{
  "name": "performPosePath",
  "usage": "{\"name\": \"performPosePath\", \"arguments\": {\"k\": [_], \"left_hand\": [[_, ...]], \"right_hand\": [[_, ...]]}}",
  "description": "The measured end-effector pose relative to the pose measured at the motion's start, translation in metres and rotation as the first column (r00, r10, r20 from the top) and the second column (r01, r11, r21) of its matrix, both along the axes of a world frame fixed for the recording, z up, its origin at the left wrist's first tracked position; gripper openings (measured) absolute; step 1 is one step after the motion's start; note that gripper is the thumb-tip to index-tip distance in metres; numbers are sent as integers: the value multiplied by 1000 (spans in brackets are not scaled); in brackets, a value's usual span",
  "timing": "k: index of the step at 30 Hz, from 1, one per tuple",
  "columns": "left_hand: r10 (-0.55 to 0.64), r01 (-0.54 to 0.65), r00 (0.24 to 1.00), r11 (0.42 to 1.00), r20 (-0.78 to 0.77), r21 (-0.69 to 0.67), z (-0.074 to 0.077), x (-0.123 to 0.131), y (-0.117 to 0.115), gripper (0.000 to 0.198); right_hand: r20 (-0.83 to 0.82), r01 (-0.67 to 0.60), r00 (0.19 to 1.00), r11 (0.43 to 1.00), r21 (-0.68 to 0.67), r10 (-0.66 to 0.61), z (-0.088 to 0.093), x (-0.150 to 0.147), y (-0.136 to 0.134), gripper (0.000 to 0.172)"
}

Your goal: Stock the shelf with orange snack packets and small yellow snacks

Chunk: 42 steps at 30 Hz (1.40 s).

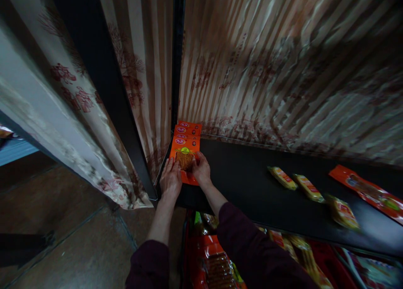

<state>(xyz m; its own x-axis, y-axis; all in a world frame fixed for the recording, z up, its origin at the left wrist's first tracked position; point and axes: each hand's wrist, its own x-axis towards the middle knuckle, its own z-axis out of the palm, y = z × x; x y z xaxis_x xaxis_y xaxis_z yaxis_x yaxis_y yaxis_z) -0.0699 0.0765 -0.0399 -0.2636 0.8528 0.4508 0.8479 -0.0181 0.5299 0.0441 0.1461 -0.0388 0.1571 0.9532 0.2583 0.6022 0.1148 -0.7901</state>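
Observation:
Several orange snack packets lie overlapping in a row at the left end of a black shelf, running back toward the curtain. The front packet has a clear window with brown strips of food inside. My left hand holds this packet at its left edge, with the fingertips on its face. Opposite it, my right hand grips the right edge, fingers bent and thumb side toward the window. Both hands keep the packet low at the shelf surface; its underside is hidden.
On the black shelf to the right are several small yellow packets and a long orange packet. A dark post and pleated curtains border the left and back. Below the shelf, a container holds more packaged snacks.

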Motion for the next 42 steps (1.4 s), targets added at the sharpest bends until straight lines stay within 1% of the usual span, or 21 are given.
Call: {"name": "performPosePath", "arguments": {"k": [5, 12, 16, 19, 21, 23, 26, 29, 36, 40, 42], "left_hand": [[36, -37, 999, 999, 5, 15, -3, -1, 1, 35], [15, -13, 1000, 997, -25, 77, -6, -3, 2, 36], [23, -17, 998, 993, -52, 114, -5, -2, 1, 36], [7, 5, 996, 990, -85, 142, -3, -1, 0, 35], [-21, 34, 995, 990, -98, 134, -1, -1, 0, 36], [-46, 57, 993, 994, -106, 98, 0, 0, -1, 36], [-48, 52, 994, 998, -99, 35, 2, 0, -2, 37], [-36, 36, 995, 999, -93, 3, 3, 0, -2, 38], [-41, 44, 997, 998, -61, 49, 2, 0, 0, 36], [-45, 51, 997, 995, -69, 84, 4, 0, 0, 36], [-50, 57, 995, 994, -84, 91, 4, 0, -1, 36]], "right_hand": [[14, -1, 1000, 999, -39, 2, 3, -4, -2, 41], [63, -13, 998, 999, -38, 15, 12, -6, -7, 43], [117, 8, 993, 996, -93, 3, 21, -3, -6, 43], [128, 4, 992, 992, -127, 12, 24, -2, -3, 44], [119, -19, 992, 992, -124, 34, 24, -3, 0, 44], [105, -33, 993, 992, -123, 46, 23, -3, 2, 45], [90, -35, 995, 990, -140, 48, 21, -4, 5, 45], [76, -37, 996, 990, -139, 48, 19, -3, 5, 45], [43, -25, 999, 995, -96, 29, 14, -2, 6, 43], [9, -10, 1000, 998, -70, 11, 10, -1, 19, 46], [18, -9, 1000, 998, -65, 11, 9, 0, 28, 46]]}}
